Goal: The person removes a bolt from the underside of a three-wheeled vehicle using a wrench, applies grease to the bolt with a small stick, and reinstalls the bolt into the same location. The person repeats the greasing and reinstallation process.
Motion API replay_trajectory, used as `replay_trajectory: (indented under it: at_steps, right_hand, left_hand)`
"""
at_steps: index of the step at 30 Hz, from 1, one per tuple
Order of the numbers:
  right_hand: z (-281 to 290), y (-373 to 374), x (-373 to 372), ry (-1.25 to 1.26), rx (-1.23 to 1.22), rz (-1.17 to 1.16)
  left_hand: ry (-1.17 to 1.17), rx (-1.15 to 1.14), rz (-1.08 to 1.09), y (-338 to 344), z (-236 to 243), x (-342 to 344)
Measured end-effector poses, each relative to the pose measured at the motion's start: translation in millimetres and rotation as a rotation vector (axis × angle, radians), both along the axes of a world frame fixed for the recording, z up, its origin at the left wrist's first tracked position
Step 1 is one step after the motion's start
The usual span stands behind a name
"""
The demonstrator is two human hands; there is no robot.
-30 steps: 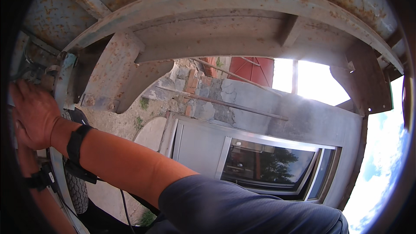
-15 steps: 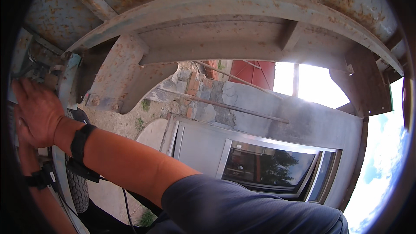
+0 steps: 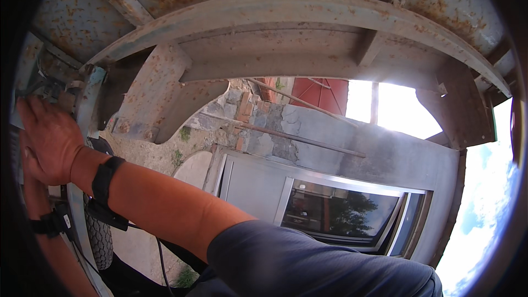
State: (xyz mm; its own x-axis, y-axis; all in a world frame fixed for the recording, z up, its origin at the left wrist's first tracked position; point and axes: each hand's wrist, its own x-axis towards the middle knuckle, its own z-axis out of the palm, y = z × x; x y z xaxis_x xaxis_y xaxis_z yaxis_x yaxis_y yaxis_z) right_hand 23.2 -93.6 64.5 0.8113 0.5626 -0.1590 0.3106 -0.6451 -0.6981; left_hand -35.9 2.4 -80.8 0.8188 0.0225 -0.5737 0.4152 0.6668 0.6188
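My right hand (image 3: 50, 142) is at the far left, against metal parts near the dark rim of the picture. Its fingers lie close together and curl over something at the rim; what they hold is hidden. Below it my left hand (image 3: 36, 190) shows only near the wrist, its fingers covered by the right hand and the rim. Beside the right hand stands a worn, pale blue-grey metal post (image 3: 88, 102). Thin wires (image 3: 43, 69) and small brackets (image 3: 67, 99) sit just above the fingers. Black bands with small boxes circle both wrists.
A rusty metal frame with a curved beam (image 3: 308, 8) spans overhead. A rusty bracket plate (image 3: 146, 91) hangs from it. Below are a treaded tyre (image 3: 100, 242) and a black cable (image 3: 160, 264). Beyond stand a grey wall (image 3: 396, 151), a window (image 3: 341, 212) and a red metal panel (image 3: 319, 94).
The view has shifted very slightly. Both hands stay in nearly the same place at the far left, and nothing is visibly taken up or let go.
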Motion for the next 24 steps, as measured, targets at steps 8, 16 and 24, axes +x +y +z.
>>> replay_trajectory:
  at_steps: [8,16,24]
  right_hand:
    - [23,-8,7,0.071,0.008,0.016]
    - [34,-17,19,-0.168,0.016,0.106]
    - [25,-12,16,-0.229,-0.003,0.181]
  left_hand:
    - [-0.017,0.017,0.026,6,6,0]
    - [-0.188,0.191,0.013,-9,68,30]
    - [-0.093,0.391,-0.054,-3,77,34]
